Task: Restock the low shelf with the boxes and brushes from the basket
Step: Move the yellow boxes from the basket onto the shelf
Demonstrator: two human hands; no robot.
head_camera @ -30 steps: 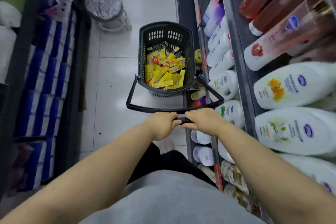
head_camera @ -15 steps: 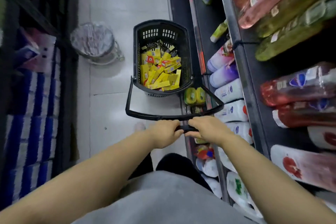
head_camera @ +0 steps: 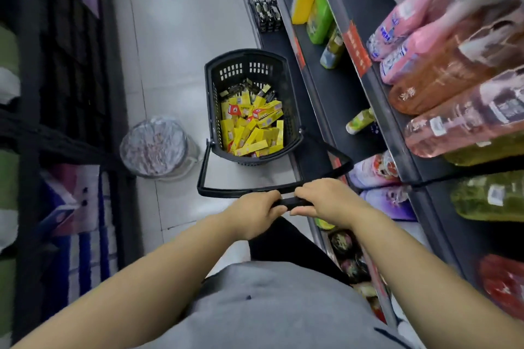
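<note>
Two hands share one handle [head_camera: 286, 202]: your left hand [head_camera: 255, 214] and right hand [head_camera: 326, 201] are each clenched round its black bar, side by side. One black basket [head_camera: 246, 71] stands on the floor [head_camera: 175, 37] ahead of you, just beside the low shelf [head_camera: 270, 39]. Inside lies a loose heap of yellow boxes [head_camera: 249, 136], too many to count, with two showing red-and-white ends. Dark brush packs [head_camera: 241, 89] lie at the far end, number unclear. One bag-lined bin [head_camera: 154, 147] stands to the basket's left.
</note>
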